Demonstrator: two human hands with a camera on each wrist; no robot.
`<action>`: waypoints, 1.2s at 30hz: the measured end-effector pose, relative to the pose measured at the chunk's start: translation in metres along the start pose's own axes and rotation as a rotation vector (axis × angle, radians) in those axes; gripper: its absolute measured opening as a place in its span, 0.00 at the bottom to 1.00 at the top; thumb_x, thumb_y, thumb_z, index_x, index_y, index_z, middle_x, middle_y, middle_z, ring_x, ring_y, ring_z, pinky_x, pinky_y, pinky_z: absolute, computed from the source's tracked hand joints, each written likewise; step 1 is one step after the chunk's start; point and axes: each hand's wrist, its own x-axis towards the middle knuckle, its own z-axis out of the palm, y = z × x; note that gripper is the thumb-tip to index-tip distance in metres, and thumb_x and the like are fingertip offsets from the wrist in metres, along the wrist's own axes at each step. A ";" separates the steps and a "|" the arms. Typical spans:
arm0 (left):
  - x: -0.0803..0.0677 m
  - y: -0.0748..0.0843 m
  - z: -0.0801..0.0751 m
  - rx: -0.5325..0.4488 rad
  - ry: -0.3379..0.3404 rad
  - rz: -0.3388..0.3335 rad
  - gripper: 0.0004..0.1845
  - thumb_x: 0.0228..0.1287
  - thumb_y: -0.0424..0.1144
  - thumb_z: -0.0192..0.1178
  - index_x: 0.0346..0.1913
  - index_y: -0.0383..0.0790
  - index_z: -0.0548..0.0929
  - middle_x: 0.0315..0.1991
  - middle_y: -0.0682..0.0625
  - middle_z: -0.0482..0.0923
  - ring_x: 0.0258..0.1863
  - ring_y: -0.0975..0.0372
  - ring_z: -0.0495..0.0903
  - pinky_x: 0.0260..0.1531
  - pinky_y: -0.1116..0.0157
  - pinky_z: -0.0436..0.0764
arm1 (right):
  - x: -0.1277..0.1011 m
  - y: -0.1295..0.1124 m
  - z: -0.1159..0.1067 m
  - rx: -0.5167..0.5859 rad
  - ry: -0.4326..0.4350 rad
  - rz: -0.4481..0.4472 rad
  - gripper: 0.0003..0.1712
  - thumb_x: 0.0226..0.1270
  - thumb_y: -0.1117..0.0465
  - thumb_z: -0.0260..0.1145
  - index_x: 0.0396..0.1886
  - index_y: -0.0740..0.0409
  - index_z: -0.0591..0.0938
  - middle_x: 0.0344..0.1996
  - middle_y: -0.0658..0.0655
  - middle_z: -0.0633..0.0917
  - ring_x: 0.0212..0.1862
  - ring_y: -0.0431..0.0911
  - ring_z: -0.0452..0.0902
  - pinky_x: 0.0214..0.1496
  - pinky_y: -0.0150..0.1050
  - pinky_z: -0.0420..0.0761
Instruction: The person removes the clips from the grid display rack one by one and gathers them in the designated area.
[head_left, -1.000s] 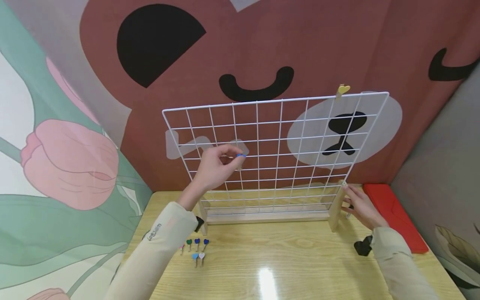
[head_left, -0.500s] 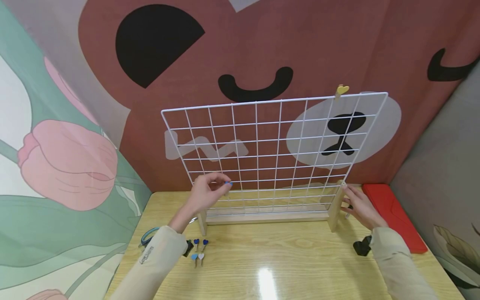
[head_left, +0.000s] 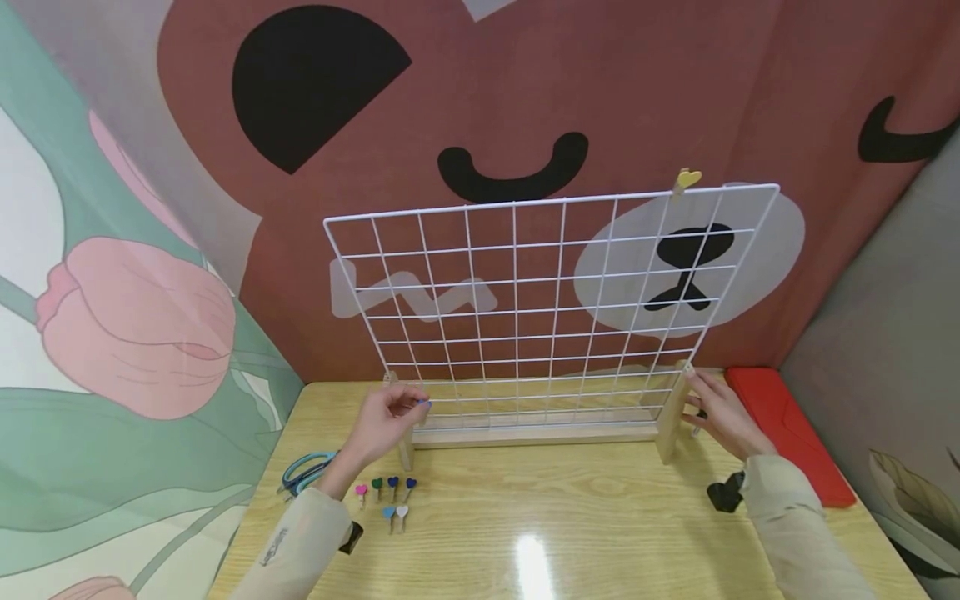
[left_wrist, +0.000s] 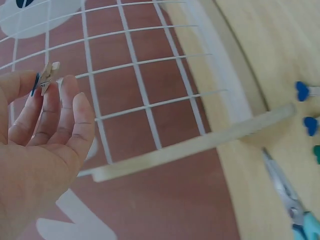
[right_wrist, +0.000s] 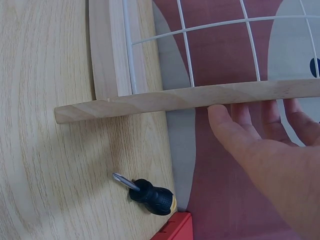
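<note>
My left hand [head_left: 381, 421] pinches a small wooden clothespin [left_wrist: 46, 77] with a blue heart on it between thumb and fingertips. The hand is in front of the lower left corner of a white wire grid [head_left: 540, 200], which stands upright in a wooden stand. At the other end, my right hand [head_left: 723, 412] holds the right wooden post [head_left: 670, 421] near its top. In the right wrist view, the thumb lies at the post's outer edge and the other fingers reach behind it. A yellow heart clothespin [head_left: 688, 179] sits on the grid's top bar toward the right.
Heart clothespins lie front left: pink [head_left: 362, 490], green [head_left: 377, 483], dark blue, light blue [head_left: 389, 513] and white [head_left: 402, 512]. Scissors [head_left: 303, 477] with blue handles lie left of them. A stubby screwdriver [right_wrist: 154, 197] and a red case [head_left: 795, 442] lie on the right.
My left hand has moved down and to the left with the blue heart clothespin, from mid-grid to the lower left corner. The right hand has stayed at the post.
</note>
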 end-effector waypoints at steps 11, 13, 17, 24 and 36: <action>-0.030 -0.037 -0.001 0.014 0.067 -0.154 0.06 0.61 0.31 0.64 0.40 0.32 0.84 0.32 0.47 0.83 0.30 0.63 0.79 0.30 0.70 0.78 | 0.000 0.000 0.002 0.013 -0.003 0.004 0.46 0.77 0.41 0.39 0.74 0.69 0.34 0.70 0.75 0.45 0.69 0.70 0.46 0.57 0.44 0.75; -0.036 -0.043 -0.004 0.007 0.082 -0.190 0.07 0.61 0.30 0.64 0.41 0.31 0.84 0.32 0.46 0.82 0.28 0.64 0.79 0.27 0.70 0.77 | 0.000 -0.001 0.002 0.006 -0.003 0.005 0.46 0.77 0.41 0.39 0.74 0.69 0.33 0.70 0.76 0.45 0.69 0.71 0.46 0.60 0.50 0.73; -0.048 -0.059 -0.009 -0.006 0.111 -0.252 0.07 0.61 0.29 0.64 0.41 0.30 0.83 0.32 0.46 0.81 0.27 0.64 0.80 0.26 0.70 0.77 | -0.001 -0.001 0.002 -0.005 -0.004 0.006 0.46 0.77 0.41 0.39 0.74 0.69 0.33 0.71 0.76 0.45 0.69 0.71 0.46 0.62 0.56 0.69; -0.067 -0.080 -0.013 -0.023 0.132 -0.289 0.08 0.60 0.29 0.65 0.40 0.29 0.83 0.31 0.45 0.81 0.28 0.63 0.80 0.26 0.69 0.79 | -0.002 -0.001 0.000 -0.001 0.001 0.008 0.46 0.77 0.41 0.39 0.74 0.68 0.33 0.70 0.75 0.45 0.69 0.71 0.46 0.60 0.51 0.72; -0.096 -0.114 -0.011 0.050 0.147 -0.353 0.07 0.55 0.28 0.67 0.37 0.28 0.83 0.27 0.49 0.80 0.24 0.64 0.78 0.23 0.70 0.77 | -0.003 -0.002 0.001 0.007 -0.010 0.010 0.46 0.77 0.41 0.39 0.74 0.68 0.32 0.71 0.75 0.43 0.70 0.71 0.44 0.61 0.51 0.71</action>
